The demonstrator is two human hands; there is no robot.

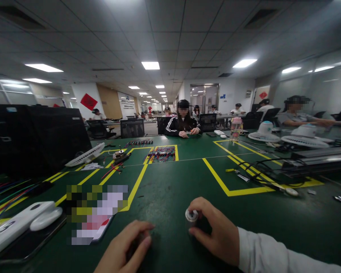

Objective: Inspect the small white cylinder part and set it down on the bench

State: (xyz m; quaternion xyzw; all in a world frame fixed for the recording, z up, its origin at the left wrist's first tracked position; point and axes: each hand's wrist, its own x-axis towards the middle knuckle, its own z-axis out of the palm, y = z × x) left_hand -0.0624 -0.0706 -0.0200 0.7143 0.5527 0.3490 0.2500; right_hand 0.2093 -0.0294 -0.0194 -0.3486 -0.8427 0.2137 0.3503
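My right hand (pixel 216 231) grips a small cylinder (pixel 191 218) between thumb and fingers, near the front of the green table (pixel 170 189). The cylinder stands upright, with a pale round top and a dark centre; its lower side is in shadow, and I cannot tell its exact kind. To its left, my left hand (pixel 127 246) hovers low over the table with fingers curved and thumb apart from them. Nothing shows between those fingers. A phone (pixel 104 227), partly blurred out, lies left of my left hand.
A bundle of coloured wires (pixel 162 153) lies inside yellow tape ahead. At left are a black computer case (pixel 39 140) and a white device (pixel 22 223). Black cables (pixel 252 172), metal rails (pixel 324 157) and fan heads (pixel 264 132) occupy the right. A person (pixel 183 121) sits opposite.
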